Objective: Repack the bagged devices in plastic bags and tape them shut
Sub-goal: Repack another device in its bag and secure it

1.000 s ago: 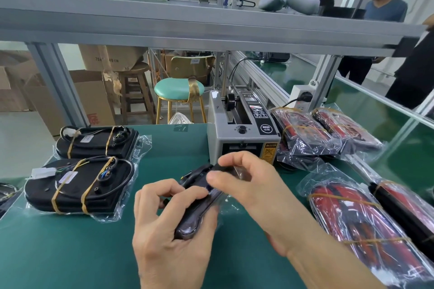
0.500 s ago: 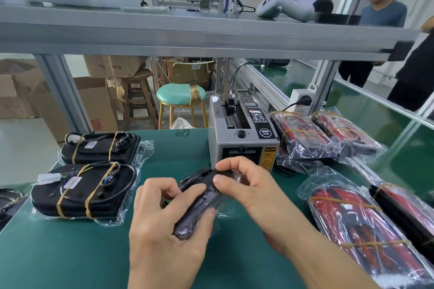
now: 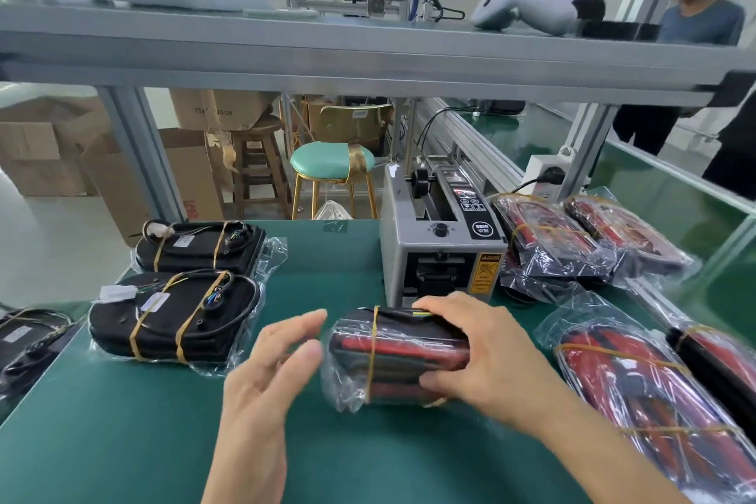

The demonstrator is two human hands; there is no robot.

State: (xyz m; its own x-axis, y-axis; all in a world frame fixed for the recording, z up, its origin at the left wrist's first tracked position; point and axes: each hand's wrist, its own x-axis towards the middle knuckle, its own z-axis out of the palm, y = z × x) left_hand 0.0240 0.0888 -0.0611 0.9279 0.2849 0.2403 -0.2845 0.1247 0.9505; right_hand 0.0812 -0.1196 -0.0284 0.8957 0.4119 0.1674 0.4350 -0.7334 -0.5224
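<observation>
head view: my right hand (image 3: 482, 356) grips a red-black device in clear plastic bag (image 3: 392, 356), left hand (image 3: 270, 372) spread empty; i judge taping at the grey tape dispenser (image 3: 442, 250) remains.

- Red-and-black device in a clear plastic bag (image 3: 392, 356): glossy, crinkled film.
- Green table (image 3: 122, 442): matt, smooth mat.
- Grey metal tape dispenser (image 3: 433, 254): smooth, painted casing.
- Brown wooden stool (image 3: 257, 160): dull, worn.

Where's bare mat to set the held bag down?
Free: green mat between the black bagged devices and tape dispenser, plus the near strip below the left hand. Crowded: right of the right hand, red bagged devices packed together.
</observation>
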